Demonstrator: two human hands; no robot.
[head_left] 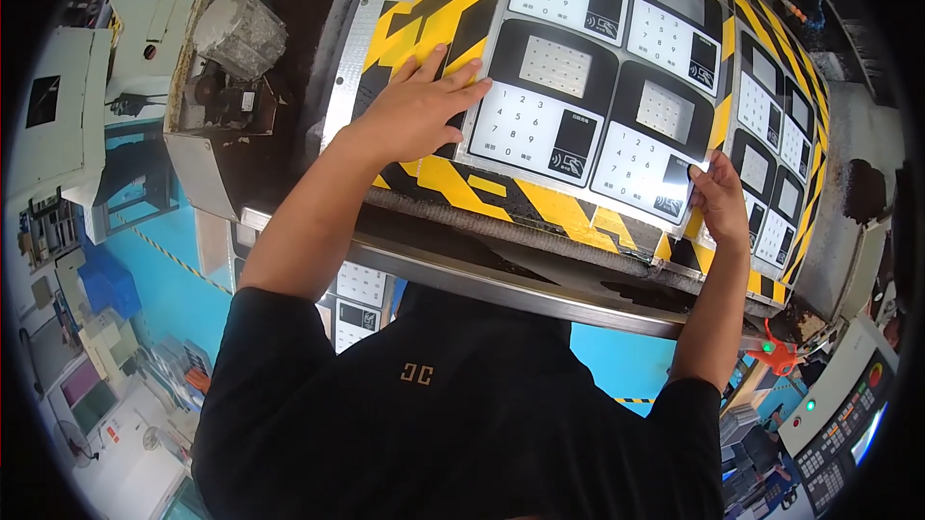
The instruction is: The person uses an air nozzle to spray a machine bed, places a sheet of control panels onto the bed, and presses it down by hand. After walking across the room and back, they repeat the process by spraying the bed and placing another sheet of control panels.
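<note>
A sheet of black-and-white keypad panels (540,130), each with a rectangular window, lies on a bed covered with yellow-and-black striped tape (453,183). My left hand (414,115) rests spread out on the tape, its fingertips at the sheet's left edge. At the sheet's lower right corner, my right hand (721,200) pinches the edge between thumb and fingers. Dotted metal shows through the windows of the two nearer panels. A second keypad sheet (761,110) lies to the right, past a strip of striped tape.
A metal rail (501,289) runs along the machine's front, close to my body. Left of the bed stands a metal block-shaped fixture (241,33). A machine control panel (838,424) with buttons and a screen is at the lower right, near an orange-red air gun (774,354).
</note>
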